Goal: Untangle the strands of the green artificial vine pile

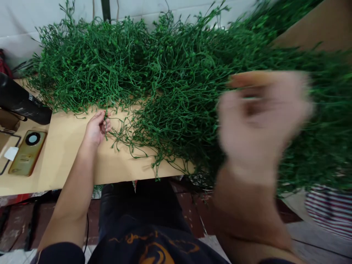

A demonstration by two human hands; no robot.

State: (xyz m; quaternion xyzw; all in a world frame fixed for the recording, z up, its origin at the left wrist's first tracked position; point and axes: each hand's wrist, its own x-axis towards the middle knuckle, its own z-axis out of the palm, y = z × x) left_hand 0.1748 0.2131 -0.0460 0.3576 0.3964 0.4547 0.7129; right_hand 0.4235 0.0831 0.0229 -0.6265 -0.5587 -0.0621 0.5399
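Observation:
A long heap of thin green plastic-looking stems (176, 73) with small tips covers the back and right of a tan board (66, 143). My left hand (98, 126) is closed in a pinch on a green stem just above the board, at the front edge of the left part of the heap. Raised over the right part of the heap, my right hand (261, 110) is smeared by motion. Its fingers look curled, but whether anything is between them cannot be made out. Loose stems spread over the board between my hands.
A gold phone (29, 152) lies at the left, beside a black bottle (24, 99) on its side. Brown cardboard (321, 29) rises at the back right. A striped cloth item (330, 209) is low at the right.

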